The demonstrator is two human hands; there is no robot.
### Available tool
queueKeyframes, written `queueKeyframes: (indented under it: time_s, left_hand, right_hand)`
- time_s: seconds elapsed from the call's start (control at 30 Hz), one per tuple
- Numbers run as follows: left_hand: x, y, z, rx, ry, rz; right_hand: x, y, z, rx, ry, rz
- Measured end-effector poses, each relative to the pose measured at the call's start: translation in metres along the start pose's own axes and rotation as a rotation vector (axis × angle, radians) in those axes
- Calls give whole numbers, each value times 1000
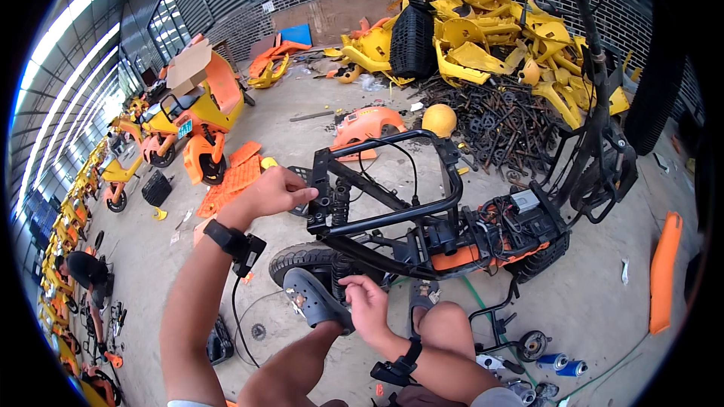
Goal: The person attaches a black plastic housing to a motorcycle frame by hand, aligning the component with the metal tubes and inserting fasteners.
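Head view gives me a stripped black scooter frame (392,216) standing on the concrete floor (313,143) right in front of the two hands, its tail end toward my left. My left hand (275,192) is at the rear bracket (320,181), fingers curled, and I cannot tell whether they are clamped on it or merely rest against it. My right hand (367,305) hangs lower, just beside the lower shock absorber (343,265), fingers loosely bent with their tips slightly apart; I cannot tell whether one touches the spring. Under the tail I see the rear wheel (283,258), with a grey clog (305,295) close against it. Exposed wiring and electronics (501,222) fill the frame's middle. Farther out, blue cans (573,368) lie at lower right, near a long orange panel (665,275). Beyond the frame are a heap of dark metal parts (498,128) and piled yellow panels (471,56); an orange scooter (222,98) stands at upper left, and a co-worker (87,271) bends at far left.
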State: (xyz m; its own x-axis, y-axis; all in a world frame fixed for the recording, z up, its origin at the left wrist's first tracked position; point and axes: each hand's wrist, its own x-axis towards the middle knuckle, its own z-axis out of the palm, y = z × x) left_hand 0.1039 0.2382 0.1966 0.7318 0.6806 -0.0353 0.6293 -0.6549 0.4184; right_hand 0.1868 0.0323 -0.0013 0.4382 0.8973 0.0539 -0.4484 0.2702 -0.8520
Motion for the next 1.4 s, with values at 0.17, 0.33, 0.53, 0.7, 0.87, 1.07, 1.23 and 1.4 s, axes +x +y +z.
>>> queueKeyframes:
  time_s: [0.17, 0.33, 0.53, 0.7, 0.87, 1.07, 1.23, 1.4]
  left_hand:
    - [-5, 2, -8, -20, -1, -125]
    - [-5, 5, -11, 39, -26, -88]
    - [-1, -4, -8, 105, -43, -29]
    - [-6, -4, -4, 58, 2, -52]
    - [-16, 3, 3, 52, 70, -58]
    - [-25, 5, 8, 37, 78, -208]
    - [-31, 24, 9, -27, 52, -244]
    - [-34, 32, 7, -133, -4, -326]
  right_hand:
    - [-2, 2, 1, -39, -53, 59]
    - [-4, 5, 1, -62, -92, 111]
    - [-9, 10, 3, -145, -141, 79]
    - [-8, 12, 4, -135, -154, 77]
    - [-9, 16, 5, -152, -170, 117]
    - [-11, 20, 6, -178, -176, 81]
    - [-11, 27, 6, -199, -177, 41]
    - [-12, 23, 7, -209, -197, 58]
